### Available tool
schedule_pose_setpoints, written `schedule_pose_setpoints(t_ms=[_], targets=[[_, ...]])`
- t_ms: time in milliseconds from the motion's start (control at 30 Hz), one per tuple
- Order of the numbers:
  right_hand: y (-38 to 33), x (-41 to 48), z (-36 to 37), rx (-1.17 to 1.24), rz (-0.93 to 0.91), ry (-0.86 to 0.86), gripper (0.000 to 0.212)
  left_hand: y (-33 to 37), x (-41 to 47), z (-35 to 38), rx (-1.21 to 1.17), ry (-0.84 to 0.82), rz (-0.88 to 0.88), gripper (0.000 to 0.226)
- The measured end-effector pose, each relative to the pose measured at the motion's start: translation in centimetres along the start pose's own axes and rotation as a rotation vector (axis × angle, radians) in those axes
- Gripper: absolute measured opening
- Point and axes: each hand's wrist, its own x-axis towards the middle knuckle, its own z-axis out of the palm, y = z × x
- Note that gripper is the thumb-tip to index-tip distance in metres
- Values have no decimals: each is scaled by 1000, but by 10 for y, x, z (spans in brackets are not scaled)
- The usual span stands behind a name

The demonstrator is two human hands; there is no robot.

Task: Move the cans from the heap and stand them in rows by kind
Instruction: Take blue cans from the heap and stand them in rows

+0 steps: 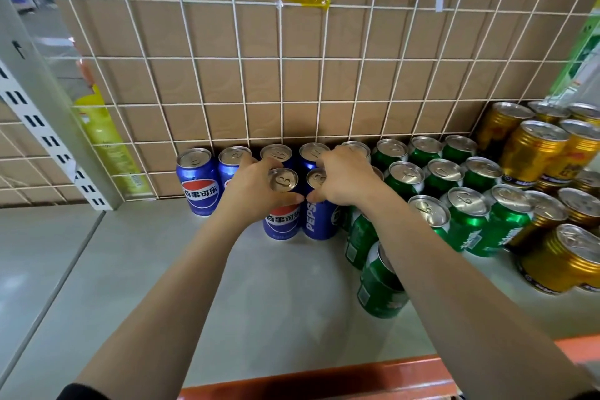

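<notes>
my left hand (pixel 256 191) grips one upright blue can (pixel 281 221), my right hand (pixel 344 178) the second blue can (pixel 319 221), hiding the cans behind it. gold cans (pixel 532 153) run off the right edge. pale shelf (pixel 162 269), wire grid (pixel 259 75) behind.

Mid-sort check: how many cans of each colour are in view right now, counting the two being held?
Blue cans: 6, including one gripped by the left hand and one by the right hand
Green cans: 11
Gold cans: 9, more may be cut off at the right edge
Can tops with colour hidden behind the right hand: 2
Total: 28 in view
</notes>
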Motion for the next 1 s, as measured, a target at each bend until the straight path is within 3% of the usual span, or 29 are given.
schedule_pose_setpoints(t_ms=[500,767,867,1000], targets=[[-7,-2,-7,-189,125,18,80,5,-7,-4,-19,8,25,64],[-3,-14,-12,-176,-24,-74,75,1,-11,-1,-31,34,43,70],[3,-13,-8,-153,-7,-38,62,0,-12,0,-39,34,38,73],[5,-11,-9,-165,19,-41,65,4,-17,4,-60,80,29,72]])
